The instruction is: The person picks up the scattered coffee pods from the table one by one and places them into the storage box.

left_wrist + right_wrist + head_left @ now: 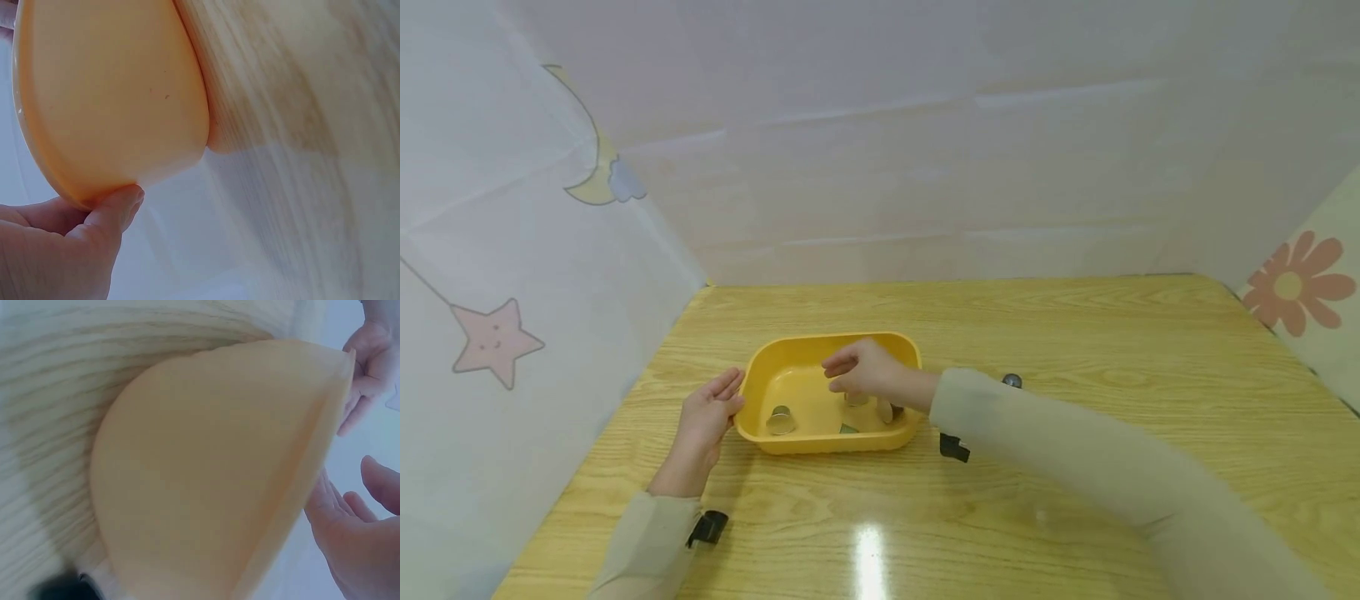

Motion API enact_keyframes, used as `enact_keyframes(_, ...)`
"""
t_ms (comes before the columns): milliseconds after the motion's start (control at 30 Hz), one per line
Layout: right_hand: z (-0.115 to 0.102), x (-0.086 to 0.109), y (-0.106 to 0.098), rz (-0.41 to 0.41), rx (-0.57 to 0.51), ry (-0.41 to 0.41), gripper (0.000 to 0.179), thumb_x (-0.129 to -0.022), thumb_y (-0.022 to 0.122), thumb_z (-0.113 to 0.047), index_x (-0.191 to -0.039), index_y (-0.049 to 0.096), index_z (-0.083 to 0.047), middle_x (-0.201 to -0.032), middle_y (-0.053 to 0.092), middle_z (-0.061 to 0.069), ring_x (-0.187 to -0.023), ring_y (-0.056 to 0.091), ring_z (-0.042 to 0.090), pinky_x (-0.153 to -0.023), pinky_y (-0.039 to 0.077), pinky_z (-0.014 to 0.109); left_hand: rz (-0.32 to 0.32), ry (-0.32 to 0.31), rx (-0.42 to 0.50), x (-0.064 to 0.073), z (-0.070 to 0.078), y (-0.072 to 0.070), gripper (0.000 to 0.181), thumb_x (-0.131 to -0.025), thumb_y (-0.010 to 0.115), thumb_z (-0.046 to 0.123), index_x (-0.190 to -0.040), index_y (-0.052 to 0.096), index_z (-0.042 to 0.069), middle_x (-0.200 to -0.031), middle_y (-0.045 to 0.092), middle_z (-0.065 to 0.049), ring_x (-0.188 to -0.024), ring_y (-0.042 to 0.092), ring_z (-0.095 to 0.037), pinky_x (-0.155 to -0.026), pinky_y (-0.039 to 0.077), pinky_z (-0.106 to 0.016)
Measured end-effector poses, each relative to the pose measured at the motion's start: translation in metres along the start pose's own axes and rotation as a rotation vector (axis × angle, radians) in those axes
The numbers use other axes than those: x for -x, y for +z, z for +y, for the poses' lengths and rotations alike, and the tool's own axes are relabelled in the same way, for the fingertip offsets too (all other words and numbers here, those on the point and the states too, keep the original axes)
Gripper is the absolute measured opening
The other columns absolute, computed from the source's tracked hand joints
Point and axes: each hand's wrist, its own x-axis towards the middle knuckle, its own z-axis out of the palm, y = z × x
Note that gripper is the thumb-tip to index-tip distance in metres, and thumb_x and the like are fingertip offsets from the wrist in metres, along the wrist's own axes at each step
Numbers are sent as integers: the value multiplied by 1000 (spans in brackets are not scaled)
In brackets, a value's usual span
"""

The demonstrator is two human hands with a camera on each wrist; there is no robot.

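A yellow plastic basin [842, 444] stands on the wooden table. My left hand [703, 417] is at its left end, fingers extended beside the rim and thumb touching it; the left wrist view has the thumb [115, 209] against the outer wall. Over the basin's right half hovers my right hand [868, 371], fingers loosely bent and apart from the thumb, with nothing visible between them. Inside lie a small silvery round piece with a darker stub [781, 422], similar shiny pieces [886, 411] partly hidden under the right hand, and a small green piece [848, 429].
A dark shiny ball-like object [1012, 380] sits on the wooden table [1075, 333] behind the right sleeve, partly covered by it. Pale printed cloth [925, 183] surrounds the table at the back and sides. Black wrist mounts [953, 447] hang under both sleeves.
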Motion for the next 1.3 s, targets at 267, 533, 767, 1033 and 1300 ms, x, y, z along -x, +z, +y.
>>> enact_keyframes(267, 8, 22, -33, -10, 19, -51, 35, -92, 65, 0, -126, 62, 5, -124, 64, 18, -113, 61, 29, -91, 54, 39, -4, -10, -8, 0, 0, -1, 55, -101, 38, -6, -153, 19, -2, -157, 24, -16, -142, 26, -26, -107, 38, -28)
enact_keyframes(533, 15, 46, -66, -22, 5, -89, 38, -94, 63, -4, -131, 57, 6, -130, 59, 21, -119, 56, 33, -97, 49, 45, -4, -15, -8, 1, -1, -2, 55, -101, 39, -6, -153, 20, -2, -156, 24, -15, -142, 27, -26, -106, 39, -29)
enact_keyframes(767, 21, 60, -82, -15, -9, -95, 40, -94, 63, -4, -132, 56, 7, -131, 58, 21, -119, 56, 33, -97, 50, 41, -4, -17, 3, 1, 0, -2, 56, -101, 39, -7, -153, 20, -2, -157, 24, -16, -142, 25, -27, -109, 33, -36)
enact_keyframes(1033, 31, 76, -95, 9, 9, -106, 41, -95, 62, -4, -133, 53, 9, -130, 57, 25, -116, 58, 33, -99, 48, 46, -7, -5, -6, 0, -2, -1, 55, -101, 39, -7, -153, 20, -2, -156, 24, -16, -142, 26, -28, -108, 34, -36)
enact_keyframes(1300, 38, 92, -107, 44, 62, -110, 41, -95, 64, -7, -132, 55, 8, -130, 57, 25, -116, 59, 34, -98, 49, 44, -7, 2, -15, 1, -1, -1, 55, -101, 39, -7, -153, 20, -2, -156, 24, -16, -142, 26, -28, -107, 35, -35)
